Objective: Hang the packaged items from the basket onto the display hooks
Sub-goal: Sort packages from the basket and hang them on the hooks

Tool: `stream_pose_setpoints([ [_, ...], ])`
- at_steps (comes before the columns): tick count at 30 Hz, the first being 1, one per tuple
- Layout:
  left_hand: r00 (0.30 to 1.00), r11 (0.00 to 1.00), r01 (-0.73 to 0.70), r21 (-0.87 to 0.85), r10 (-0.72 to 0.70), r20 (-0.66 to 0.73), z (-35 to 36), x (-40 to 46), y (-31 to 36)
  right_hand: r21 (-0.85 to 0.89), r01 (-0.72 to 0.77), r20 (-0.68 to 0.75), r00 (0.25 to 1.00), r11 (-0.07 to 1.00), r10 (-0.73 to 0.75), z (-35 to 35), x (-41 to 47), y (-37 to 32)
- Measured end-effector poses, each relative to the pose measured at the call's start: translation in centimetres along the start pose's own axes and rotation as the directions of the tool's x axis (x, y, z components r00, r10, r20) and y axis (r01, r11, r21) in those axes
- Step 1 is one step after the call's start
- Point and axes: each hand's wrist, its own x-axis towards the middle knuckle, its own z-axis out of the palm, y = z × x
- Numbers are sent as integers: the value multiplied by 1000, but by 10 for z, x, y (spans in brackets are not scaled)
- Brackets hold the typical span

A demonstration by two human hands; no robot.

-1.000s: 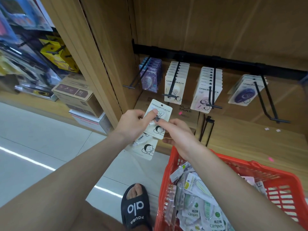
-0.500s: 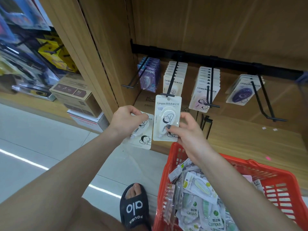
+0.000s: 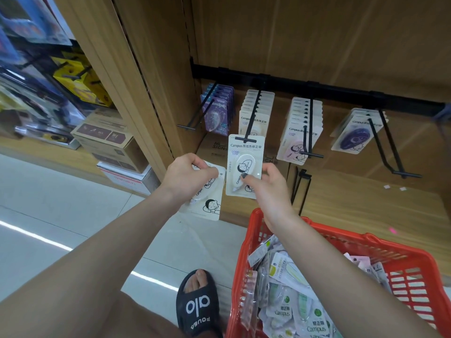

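Head view: white correction-tape pack (image 3: 245,164) upright, its top edge at the tip of the second hook (image 3: 249,123). Right hand (image 3: 267,184) pinches its lower right corner. Left hand (image 3: 188,176) grips a second pack (image 3: 207,201), fingers curled round it. Red basket (image 3: 380,250) lower right, packs inside.

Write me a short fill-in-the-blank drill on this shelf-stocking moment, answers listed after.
1. The right hand holds a white pack at the tip of the ____ hook from the left.
2. The left hand holds ____ white pack.
3. The basket is ____ in colour.
4. The sandal reads ____.

Answers: second; another; red; alo
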Motion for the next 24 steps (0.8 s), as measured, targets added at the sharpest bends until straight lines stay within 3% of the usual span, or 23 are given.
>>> stream_pose_setpoints([
  [10, 1000, 1000, -12, 7, 12, 2, 3, 3, -1, -18, 38, -55, 998, 999, -39, 6, -3, 0],
  [17, 999, 999, -44, -17, 45, 12, 8, 1, -1, 22, -119, -103, 987, 993, 120, 11, 68, -18],
  [20, 996, 996, -31, -82, 37, 83, 14, 0, 0, 96, -228, -76, 969, 969, 235, 13, 80, -28],
  [24, 988, 979, -30, -200, 59, 140, 15, -1, 5, 46, -324, -48, 944, 945, 326, 6, 67, -28],
])
